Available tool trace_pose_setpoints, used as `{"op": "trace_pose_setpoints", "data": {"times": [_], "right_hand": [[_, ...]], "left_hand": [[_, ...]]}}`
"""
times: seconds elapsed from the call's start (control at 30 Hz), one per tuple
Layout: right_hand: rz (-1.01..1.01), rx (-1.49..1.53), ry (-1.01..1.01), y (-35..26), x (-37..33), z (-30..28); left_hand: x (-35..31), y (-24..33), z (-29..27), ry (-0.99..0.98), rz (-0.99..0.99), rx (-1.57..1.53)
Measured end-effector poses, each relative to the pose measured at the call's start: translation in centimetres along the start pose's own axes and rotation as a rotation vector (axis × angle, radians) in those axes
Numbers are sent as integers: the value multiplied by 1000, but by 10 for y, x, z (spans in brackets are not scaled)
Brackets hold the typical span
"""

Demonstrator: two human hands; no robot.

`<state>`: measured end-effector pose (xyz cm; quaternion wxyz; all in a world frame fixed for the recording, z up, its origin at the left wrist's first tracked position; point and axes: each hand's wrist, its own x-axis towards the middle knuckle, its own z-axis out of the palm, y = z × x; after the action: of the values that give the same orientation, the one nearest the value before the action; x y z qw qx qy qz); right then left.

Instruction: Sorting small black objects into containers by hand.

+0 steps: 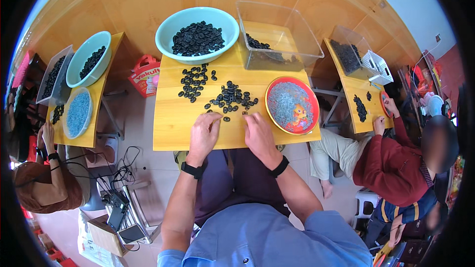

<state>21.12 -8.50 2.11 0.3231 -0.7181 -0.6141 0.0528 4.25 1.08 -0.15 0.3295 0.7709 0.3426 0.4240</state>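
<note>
My left hand (205, 131) is held over the front of the yellow table, thumb and fingers pinched together; whatever is between them is hidden. To its right, my right hand (259, 133) is also closed, with a small black piece (245, 113) at its fingertips. Just beyond both hands lies a loose pile of black oval pieces (232, 95), and one single piece (226, 118) sits between the hands. A second cluster of black pieces (192, 85) is spread farther left. Near my right hand stands a red round tray (300, 127) holding many small silvery-grey bits.
At the back of the table (168, 123) stand a light-green basin (163, 44) of black pieces and a clear plastic bin (269, 59). People work at side tables on the left (110, 64) and right (354, 111). Cables (123, 170) hang at lower left.
</note>
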Motion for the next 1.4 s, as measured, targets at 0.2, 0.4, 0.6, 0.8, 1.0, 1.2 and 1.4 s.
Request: {"op": "trace_pose_setpoints", "data": {"times": [0.2, 0.4, 0.6, 0.8, 1.0, 1.2, 1.4], "right_hand": [[-37, -23, -7, -3, -7, 2], [7, 34, -19, -10, 21, 12], [109, -280, 28, 15, 25, 16], [131, -153, -23, 14, 21, 10], [186, 31, -37, 17, 20, 7], [265, 583, -87, 7, 7, 23], [333, 765, -67, 3, 0, 37]], "left_hand": [[1, -3, 2, -34, 63, 84], [0, 3, 3, -80, 93, 204], [2, 12, 2, -142, 137, 257], [0, 4, 5, -31, 40, 222], [-3, 7, 4, -20, 89, 149], [-7, -2, 2, -182, -197, -180], [-6, 0, 4, -228, -375, -392]]}}
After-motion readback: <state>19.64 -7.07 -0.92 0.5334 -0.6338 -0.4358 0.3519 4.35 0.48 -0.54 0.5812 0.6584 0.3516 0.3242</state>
